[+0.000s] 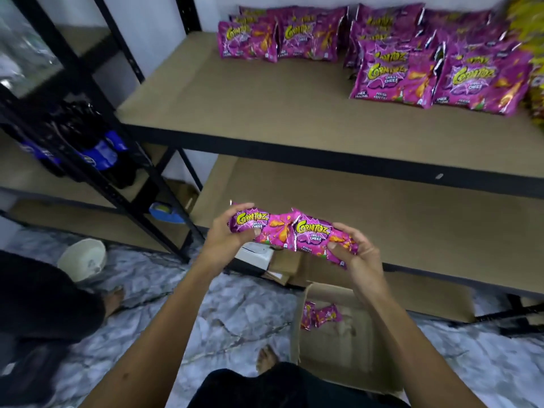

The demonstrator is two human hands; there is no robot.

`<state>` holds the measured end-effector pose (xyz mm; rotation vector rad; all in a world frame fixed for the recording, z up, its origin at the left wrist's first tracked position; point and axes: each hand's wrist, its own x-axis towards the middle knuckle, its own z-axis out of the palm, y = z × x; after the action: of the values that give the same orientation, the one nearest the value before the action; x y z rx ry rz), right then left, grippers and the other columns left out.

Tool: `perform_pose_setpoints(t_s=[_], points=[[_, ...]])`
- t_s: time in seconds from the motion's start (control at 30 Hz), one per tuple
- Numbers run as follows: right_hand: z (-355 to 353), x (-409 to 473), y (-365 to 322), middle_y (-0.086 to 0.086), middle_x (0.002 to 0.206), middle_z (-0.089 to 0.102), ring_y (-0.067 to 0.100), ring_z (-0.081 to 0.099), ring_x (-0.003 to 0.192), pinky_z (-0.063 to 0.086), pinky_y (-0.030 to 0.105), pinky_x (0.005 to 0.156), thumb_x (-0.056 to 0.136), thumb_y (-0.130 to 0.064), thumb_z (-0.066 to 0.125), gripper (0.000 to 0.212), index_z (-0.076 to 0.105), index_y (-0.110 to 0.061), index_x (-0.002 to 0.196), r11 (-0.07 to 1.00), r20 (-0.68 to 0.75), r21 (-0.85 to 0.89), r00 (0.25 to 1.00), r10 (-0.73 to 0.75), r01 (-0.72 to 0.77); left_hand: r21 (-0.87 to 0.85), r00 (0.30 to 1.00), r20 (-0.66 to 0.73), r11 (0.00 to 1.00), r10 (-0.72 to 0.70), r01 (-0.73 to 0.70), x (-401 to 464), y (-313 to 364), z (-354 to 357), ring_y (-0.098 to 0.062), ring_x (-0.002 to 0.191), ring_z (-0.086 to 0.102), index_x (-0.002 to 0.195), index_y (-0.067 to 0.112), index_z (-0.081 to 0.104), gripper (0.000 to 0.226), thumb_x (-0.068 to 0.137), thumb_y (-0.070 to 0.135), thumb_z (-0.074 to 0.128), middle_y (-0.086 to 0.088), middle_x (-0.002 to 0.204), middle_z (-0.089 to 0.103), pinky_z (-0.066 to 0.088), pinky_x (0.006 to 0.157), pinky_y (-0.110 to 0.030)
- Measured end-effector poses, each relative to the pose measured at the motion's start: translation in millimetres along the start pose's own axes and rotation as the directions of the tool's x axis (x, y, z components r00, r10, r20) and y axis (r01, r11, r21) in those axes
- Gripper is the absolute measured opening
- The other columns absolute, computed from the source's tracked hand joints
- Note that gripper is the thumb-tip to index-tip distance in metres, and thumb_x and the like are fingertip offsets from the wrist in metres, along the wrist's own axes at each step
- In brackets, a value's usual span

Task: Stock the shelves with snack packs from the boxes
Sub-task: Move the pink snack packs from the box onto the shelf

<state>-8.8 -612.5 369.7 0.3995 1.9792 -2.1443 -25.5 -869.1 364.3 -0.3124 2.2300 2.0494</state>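
Note:
I hold two purple snack packs side by side in front of the lower shelf. My left hand [232,237] grips the left pack [253,226] and my right hand [357,256] grips the right pack [318,237]. Below them an open cardboard box [338,348] stands on the floor with two more purple packs [319,315] inside. On the upper shelf [265,113] several purple packs [397,81] stand in rows at the back and right.
Yellow packs [534,101] sit at the shelf's far right. The lower shelf board [382,207] is bare. A second black rack with dark bottles [97,148] stands at left. Another person's foot [113,301] and a white bucket [84,259] are on the marbled floor.

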Motion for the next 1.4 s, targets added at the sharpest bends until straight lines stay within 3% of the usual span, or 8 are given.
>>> perform_pose_setpoints(t_s=[0.27, 0.47, 0.57, 0.67, 0.93, 1.17, 1.3, 1.4], points=[[85.4, -6.3, -92.5, -0.009, 0.097, 0.074, 0.008, 0.066, 0.086, 0.056, 0.028, 0.07, 0.085, 0.004, 0.067, 0.039, 0.066, -0.027, 0.11, 0.932, 0.051, 0.057, 0.931, -0.362, 0.359, 0.093, 0.946, -0.086, 0.948, 0.312, -0.305, 20.0, 98.9, -80.9, -0.014, 0.096, 0.066, 0.116, 0.033, 0.062, 0.046, 0.081, 0.005, 0.075, -0.003, 0.107, 0.069, 0.053, 0.089, -0.032], [114.3, 53.2, -140.4, -0.006, 0.112, 0.067, 0.013, 0.067, 0.1, 0.059, 0.034, 0.081, 0.086, 0.001, 0.069, 0.043, 0.062, -0.027, 0.117, 0.864, 0.077, -0.148, 0.877, -0.475, 0.481, 0.256, 0.889, -0.183, 0.893, 0.42, -0.369, 70.7, 147.5, -90.4, 0.009, 0.087, 0.062, 0.122, 0.03, 0.059, 0.045, 0.084, 0.014, 0.075, 0.018, 0.103, 0.063, 0.052, 0.077, -0.011], [125.0, 98.7, -148.5, -0.012, 0.11, 0.061, 0.009, 0.063, 0.101, 0.055, 0.042, 0.09, 0.082, 0.001, 0.071, 0.051, 0.056, -0.032, 0.118, 0.829, 0.066, -0.316, 0.883, -0.466, 0.461, 0.294, 0.899, -0.204, 0.901, 0.386, -0.32, 106.4, 150.4, -94.4, 0.0, 0.091, 0.061, 0.126, 0.024, 0.059, 0.048, 0.083, 0.006, 0.073, 0.004, 0.113, 0.063, 0.05, 0.077, -0.009], [131.7, 129.1, -158.5, -0.007, 0.103, 0.06, 0.01, 0.06, 0.086, 0.053, 0.031, 0.086, 0.084, 0.001, 0.067, 0.047, 0.054, -0.023, 0.122, 0.782, 0.035, -0.417, 0.868, -0.496, 0.463, 0.326, 0.896, -0.238, 0.9, 0.376, -0.291, 137.6, 152.7, -95.4, -0.01, 0.099, 0.06, 0.126, 0.024, 0.06, 0.051, 0.081, 0.003, 0.074, 0.003, 0.115, 0.061, 0.052, 0.092, -0.028], [146.0, 191.9, -196.0, 0.01, 0.108, 0.058, 0.004, 0.051, 0.065, 0.04, 0.015, 0.06, 0.087, 0.007, 0.052, 0.053, 0.056, -0.026, 0.129, 0.593, 0.081, -0.653, 0.821, -0.565, 0.472, 0.285, 0.825, -0.331, 0.882, 0.457, -0.374, 204.6, 174.2, -93.3, -0.015, 0.105, 0.063, 0.118, 0.033, 0.064, 0.053, 0.076, 0.005, 0.079, 0.004, 0.117, 0.065, 0.051, 0.096, -0.032], [156.6, 234.7, -216.3, 0.013, 0.145, 0.02, 0.035, 0.061, 0.096, 0.053, 0.042, 0.092, 0.085, 0.01, 0.047, 0.066, 0.051, -0.031, 0.136, 0.488, 0.027, -0.793, 0.821, -0.571, 0.365, 0.358, 0.788, -0.366, 0.856, 0.496, -0.373, 274.1, 185.4, -89.8, -0.02, 0.104, 0.063, 0.117, 0.033, 0.065, 0.053, 0.073, 0.01, 0.081, -0.001, 0.113, 0.067, 0.05, 0.096, -0.04], [173.5, 251.9, -225.7, 0.011, 0.159, -0.012, 0.043, 0.042, 0.131, 0.051, 0.046, 0.095, 0.079, 0.022, 0.044, 0.079, 0.043, -0.029, 0.14, 0.402, 0.013, -0.876, 0.846, -0.534, 0.267, 0.433, 0.754, -0.394, 0.829, 0.526, -0.353, 302.0, 192.2, -93.9, -0.023, 0.108, 0.06, 0.124, 0.024, 0.064, 0.05, 0.078, 0.01, 0.077, -0.006, 0.116, 0.065, 0.048, 0.099, -0.04], [180.3, 262.2, -236.9, 0.015, 0.158, -0.014, 0.041, 0.027, 0.137, 0.05, 0.051, 0.093, 0.075, 0.025, 0.048, 0.087, 0.038, -0.03, 0.141, 0.315, 0.005, -0.926, 0.841, -0.541, 0.208, 0.483, 0.73, -0.396, 0.802, 0.557, -0.35, 317.1, 201.2, -95.1, -0.024, 0.107, 0.058, 0.125, 0.022, 0.064, 0.048, 0.079, 0.012, 0.076, -0.009, 0.115, 0.064, 0.046, 0.099, -0.034]])
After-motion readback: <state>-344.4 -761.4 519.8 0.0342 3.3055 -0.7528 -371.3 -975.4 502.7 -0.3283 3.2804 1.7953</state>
